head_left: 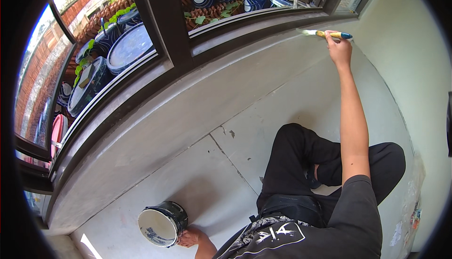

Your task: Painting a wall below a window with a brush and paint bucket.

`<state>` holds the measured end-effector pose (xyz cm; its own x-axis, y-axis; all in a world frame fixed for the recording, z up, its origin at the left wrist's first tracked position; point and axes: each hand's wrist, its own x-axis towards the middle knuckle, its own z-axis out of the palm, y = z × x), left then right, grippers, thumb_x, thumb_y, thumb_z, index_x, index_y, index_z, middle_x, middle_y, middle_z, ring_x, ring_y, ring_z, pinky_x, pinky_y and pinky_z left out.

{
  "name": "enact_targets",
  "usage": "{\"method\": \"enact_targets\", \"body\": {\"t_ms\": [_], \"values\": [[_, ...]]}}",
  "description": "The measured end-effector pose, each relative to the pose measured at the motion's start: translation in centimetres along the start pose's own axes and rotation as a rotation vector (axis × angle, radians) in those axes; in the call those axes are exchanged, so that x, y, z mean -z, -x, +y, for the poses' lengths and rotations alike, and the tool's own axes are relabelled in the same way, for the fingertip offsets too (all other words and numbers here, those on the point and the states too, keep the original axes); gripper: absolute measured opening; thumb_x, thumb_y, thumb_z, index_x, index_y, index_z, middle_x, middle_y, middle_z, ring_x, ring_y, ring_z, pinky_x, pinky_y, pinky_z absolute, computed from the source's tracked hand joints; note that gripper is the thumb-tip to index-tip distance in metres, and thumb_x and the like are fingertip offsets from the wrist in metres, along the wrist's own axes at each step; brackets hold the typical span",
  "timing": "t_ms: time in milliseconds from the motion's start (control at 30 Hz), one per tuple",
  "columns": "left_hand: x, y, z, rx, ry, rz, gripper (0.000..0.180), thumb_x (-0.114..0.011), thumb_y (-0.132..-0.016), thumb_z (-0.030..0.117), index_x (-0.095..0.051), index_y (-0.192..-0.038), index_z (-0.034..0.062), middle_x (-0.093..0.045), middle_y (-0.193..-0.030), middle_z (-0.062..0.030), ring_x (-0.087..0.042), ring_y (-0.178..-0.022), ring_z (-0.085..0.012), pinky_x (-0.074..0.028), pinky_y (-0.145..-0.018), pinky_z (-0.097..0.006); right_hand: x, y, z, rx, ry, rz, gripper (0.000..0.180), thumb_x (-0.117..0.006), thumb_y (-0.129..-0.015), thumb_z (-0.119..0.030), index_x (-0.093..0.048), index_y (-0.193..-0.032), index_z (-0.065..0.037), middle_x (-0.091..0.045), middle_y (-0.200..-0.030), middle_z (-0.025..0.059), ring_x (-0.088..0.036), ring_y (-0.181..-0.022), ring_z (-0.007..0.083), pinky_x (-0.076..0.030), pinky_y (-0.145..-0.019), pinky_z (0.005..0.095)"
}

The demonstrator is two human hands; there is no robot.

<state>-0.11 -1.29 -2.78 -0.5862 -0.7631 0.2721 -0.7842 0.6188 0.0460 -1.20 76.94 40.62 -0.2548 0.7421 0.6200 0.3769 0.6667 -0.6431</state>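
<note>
My right hand [339, 49] is closed around the handle of a paintbrush [321, 33], out at the end of my stretched arm. The brush has a yellowish handle with a blue end, and its pale bristles point left against the top of the low wall [263, 63] under the window frame. Down at the lower left, my left hand [190, 237] grips the side of a dark paint bucket [178, 215]. The bucket is tilted, showing a whitish inside with a dark patch at its bottom. Some of the left fingers are hidden behind it.
A dark window frame [176, 47] curves above the wall, with one sash [44, 85] swung outward. Beyond it stand several paint-marked buckets [256, 1] and plants. A pale green wall [405, 47] rises at right. My crossed legs [301, 160] rest on the grey floor [226, 165].
</note>
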Motion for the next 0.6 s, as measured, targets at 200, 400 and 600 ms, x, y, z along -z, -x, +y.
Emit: {"method": "enact_targets", "body": {"t_ms": [200, 400, 600], "values": [[2.9, -0.3, 1.6, 0.059, -0.122, -0.294, 0.062, -0.03, -0.103, 0.044, -0.038, -0.153, 0.0078, -0.043, -0.153, -0.013, -0.041, -0.142, -0.0308, -0.034, -0.112, -0.049, -0.4, 4.7, -3.7, 0.088, 0.166, 0.192, 0.026, -0.071, -0.095, -0.031, -0.079, -0.1, -0.007, -0.077, -0.083, 0.0103, -0.076, -0.075, 0.0204, -0.056, -0.067, 0.0323], [2.8, -0.2, 1.4, 0.041, -0.07, -0.219, 0.059, -0.033, -0.102, 0.044, -0.042, -0.147, 0.006, -0.044, -0.151, -0.0162, -0.041, -0.14, -0.0324, -0.034, -0.111, -0.05, -7.9, 18.9, -11.4, -0.212, -0.589, 0.11, 0.022, -0.065, -0.101, -0.017, -0.059, -0.098, 0.004, -0.071, -0.088, 0.0117, -0.073, -0.078, 0.017, -0.059, -0.07, 0.0279], [4.2, 0.0, 2.1, 0.007, -0.116, -0.329, 0.057, -0.032, -0.104, 0.042, -0.041, -0.148, 0.0061, -0.04, -0.155, -0.0179, -0.036, -0.143, -0.0357, -0.032, -0.112, -0.052, -12.9, 30.9, -19.4, 0.138, -0.711, 0.051, 0.016, -0.065, -0.095, -0.002, -0.053, -0.104, 0.0, -0.066, -0.097, 0.0143, -0.07, -0.078, 0.0186, -0.057, -0.07, 0.0284]]}}
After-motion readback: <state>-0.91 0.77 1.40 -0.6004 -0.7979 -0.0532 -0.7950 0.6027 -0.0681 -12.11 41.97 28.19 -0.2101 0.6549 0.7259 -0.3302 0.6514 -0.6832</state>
